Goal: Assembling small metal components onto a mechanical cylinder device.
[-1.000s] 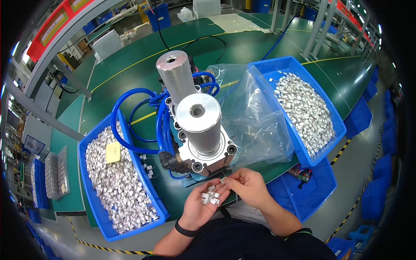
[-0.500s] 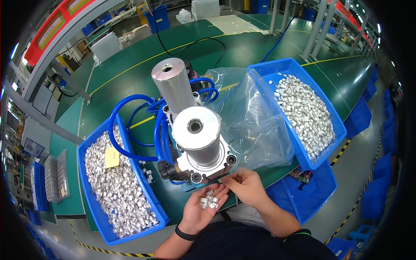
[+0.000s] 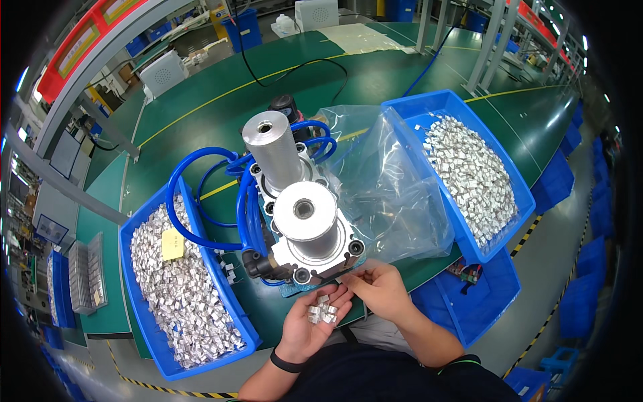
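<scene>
My left hand (image 3: pixel 305 329) lies palm up and cupped, with several small silver metal pieces (image 3: pixel 323 311) resting in it. Beside it, my right hand (image 3: pixel 380 289) has its thumb and forefinger pinched together at the front lower edge of a pneumatic press (image 3: pixel 315 251). What sits between those fingertips is too small and partly hidden to make out. Two silver cylinders, a near one (image 3: pixel 305 213) and a far one (image 3: pixel 273 142), rise from the press. Blue air hoses (image 3: pixel 179 181) loop out from its left side.
A blue bin (image 3: pixel 249 328) of small silver pieces, with a yellow note (image 3: pixel 173 244) on top, stands left. Another filled blue bin (image 3: pixel 462 251) stands right. A clear plastic bag (image 3: pixel 395 201) lies between the press and that bin. An open blue container (image 3: pixel 492 295) sits lower right.
Both silver cylinders of the press have dropped lower toward its base. My hands have stayed almost in place, the right one still pinched at the press's front edge.
</scene>
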